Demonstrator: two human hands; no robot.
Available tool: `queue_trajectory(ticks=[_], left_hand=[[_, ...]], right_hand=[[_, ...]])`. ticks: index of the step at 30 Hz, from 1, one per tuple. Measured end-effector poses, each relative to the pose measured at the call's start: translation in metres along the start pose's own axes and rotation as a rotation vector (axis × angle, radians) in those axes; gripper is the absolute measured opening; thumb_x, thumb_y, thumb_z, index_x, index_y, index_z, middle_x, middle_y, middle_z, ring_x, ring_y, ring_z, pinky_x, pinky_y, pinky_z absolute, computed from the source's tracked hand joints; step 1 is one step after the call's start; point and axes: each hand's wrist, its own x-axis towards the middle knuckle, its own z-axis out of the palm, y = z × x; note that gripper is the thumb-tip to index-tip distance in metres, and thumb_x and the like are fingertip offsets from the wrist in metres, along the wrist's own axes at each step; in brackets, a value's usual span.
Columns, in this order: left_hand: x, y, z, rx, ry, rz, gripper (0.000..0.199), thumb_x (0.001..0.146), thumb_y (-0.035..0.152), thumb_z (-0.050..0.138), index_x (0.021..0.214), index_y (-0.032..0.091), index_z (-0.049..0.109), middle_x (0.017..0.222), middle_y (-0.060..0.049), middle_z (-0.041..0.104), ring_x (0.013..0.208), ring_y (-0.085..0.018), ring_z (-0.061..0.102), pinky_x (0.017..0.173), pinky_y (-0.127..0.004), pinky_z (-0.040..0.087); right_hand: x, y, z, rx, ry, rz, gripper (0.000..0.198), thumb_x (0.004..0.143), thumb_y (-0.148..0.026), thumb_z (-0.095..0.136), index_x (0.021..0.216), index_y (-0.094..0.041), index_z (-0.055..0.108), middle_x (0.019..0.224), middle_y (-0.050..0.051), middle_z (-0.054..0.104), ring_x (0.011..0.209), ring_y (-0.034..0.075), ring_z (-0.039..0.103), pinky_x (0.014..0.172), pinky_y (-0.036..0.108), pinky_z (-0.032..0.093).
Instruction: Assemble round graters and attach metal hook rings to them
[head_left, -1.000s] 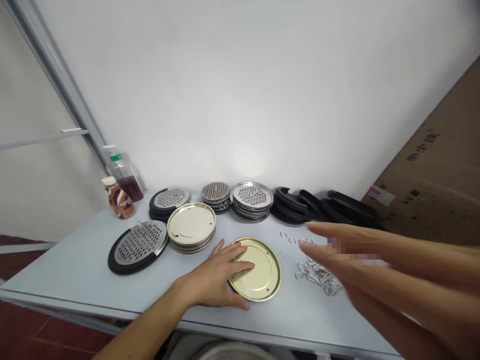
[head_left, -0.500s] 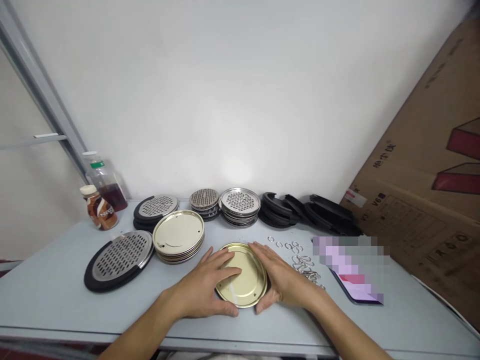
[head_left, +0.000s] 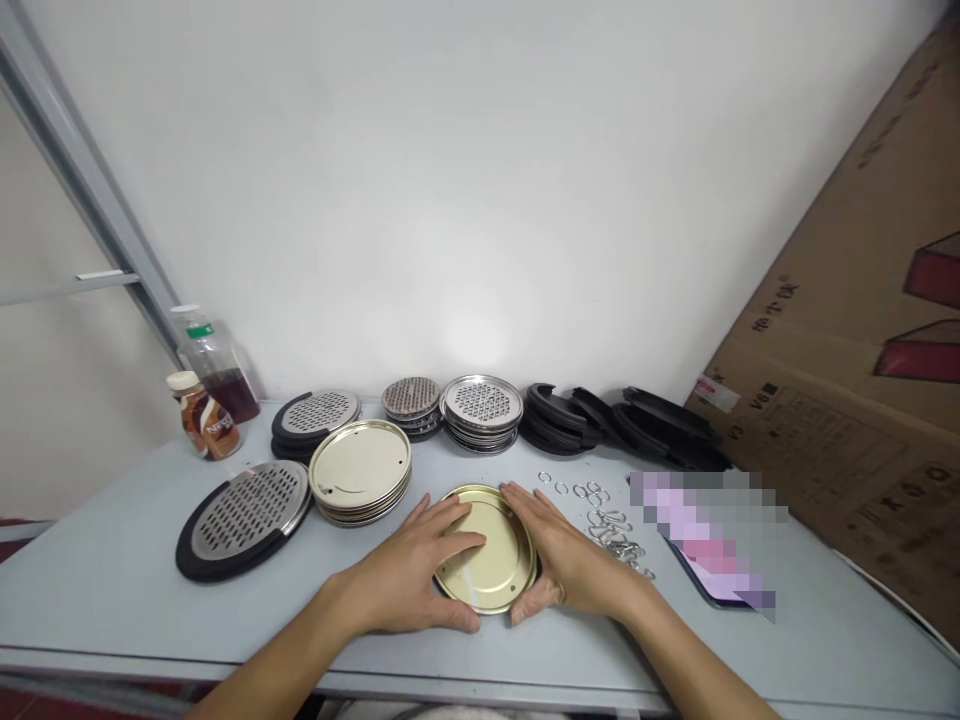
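A round gold-coloured metal lid (head_left: 491,560) lies near the front of the table, with a raised rim and small holes near its edge. My left hand (head_left: 416,565) grips its left side, thumb at the front edge and fingers reaching over the top. From the right, my right hand (head_left: 559,560) holds the rim, fingertips at the back and thumb at the front. A dark edge shows beneath the lid; what lies under it is mostly hidden. Left of my hands stands a stack of similar lids (head_left: 360,465). Metal rings and clips (head_left: 611,525) are scattered to the right.
A black-rimmed grater disc (head_left: 247,520) lies at left, another pair (head_left: 319,415) behind. Grater plate stacks (head_left: 484,405) and black curved pieces (head_left: 559,420) line the wall. Bottles (head_left: 206,415) stand far left. A partly pixelated phone (head_left: 705,570) and cardboard box (head_left: 847,400) are at right.
The view has shifted slightly, so the scene sits a little further right. Both hands keep the same hold on the lid.
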Motion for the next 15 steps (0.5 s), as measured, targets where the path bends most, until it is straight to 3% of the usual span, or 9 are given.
queue_trajectory(ticks=[2,4,6,8,11,15], left_hand=[[0.003,0.004,-0.011,-0.003,0.076,-0.003,0.074,0.075,0.060,0.075,0.140,0.031,0.054,0.154,-0.008,0.044,0.142,-0.032,0.039,0.119,-0.049,0.027],[0.013,0.002,-0.031,0.039,0.233,-0.026,0.058,0.085,0.052,0.068,0.137,0.030,0.056,0.145,-0.005,0.055,0.133,-0.027,0.049,0.114,-0.041,0.037],[0.031,-0.010,-0.058,0.155,0.407,-0.100,0.049,0.089,0.047,0.064,0.134,0.028,0.057,0.140,-0.004,0.058,0.132,-0.025,0.050,0.114,-0.039,0.036],[0.053,-0.033,-0.087,0.249,0.491,-0.245,0.055,0.087,0.051,0.064,0.135,0.026,0.055,0.143,-0.006,0.055,0.136,-0.028,0.045,0.115,-0.041,0.032],[0.085,-0.076,-0.120,0.264,0.481,-0.396,0.074,0.077,0.059,0.071,0.135,0.017,0.053,0.140,-0.019,0.054,0.132,-0.041,0.046,0.107,-0.051,0.037],[0.104,-0.118,-0.130,0.243,0.420,-0.500,0.089,0.068,0.070,0.070,0.135,0.013,0.053,0.139,-0.024,0.053,0.130,-0.043,0.048,0.102,-0.047,0.040]], right_hand=[[0.000,0.000,0.000,0.000,-0.004,0.011,0.140,0.056,-0.071,0.080,0.157,-0.006,0.008,0.162,0.023,0.009,0.151,0.036,0.006,0.123,0.052,0.004],[-0.001,0.001,-0.001,0.009,0.001,0.012,0.140,0.056,-0.072,0.080,0.157,-0.007,0.008,0.162,0.023,0.009,0.151,0.037,0.005,0.123,0.052,0.004],[-0.001,0.001,-0.001,0.027,0.006,0.001,0.140,0.055,-0.071,0.081,0.158,-0.010,0.008,0.162,0.022,0.009,0.150,0.038,0.005,0.123,0.053,0.004],[-0.002,0.000,-0.003,0.042,0.011,-0.016,0.139,0.054,-0.070,0.082,0.158,-0.013,0.010,0.163,0.021,0.010,0.150,0.039,0.005,0.122,0.055,0.004],[-0.002,-0.003,-0.005,0.054,0.019,-0.030,0.137,0.053,-0.068,0.084,0.158,-0.017,0.012,0.163,0.019,0.012,0.150,0.039,0.006,0.122,0.056,0.004],[-0.003,-0.006,-0.007,0.059,0.027,-0.024,0.134,0.054,-0.066,0.085,0.158,-0.019,0.014,0.163,0.019,0.014,0.150,0.038,0.008,0.122,0.057,0.005]])
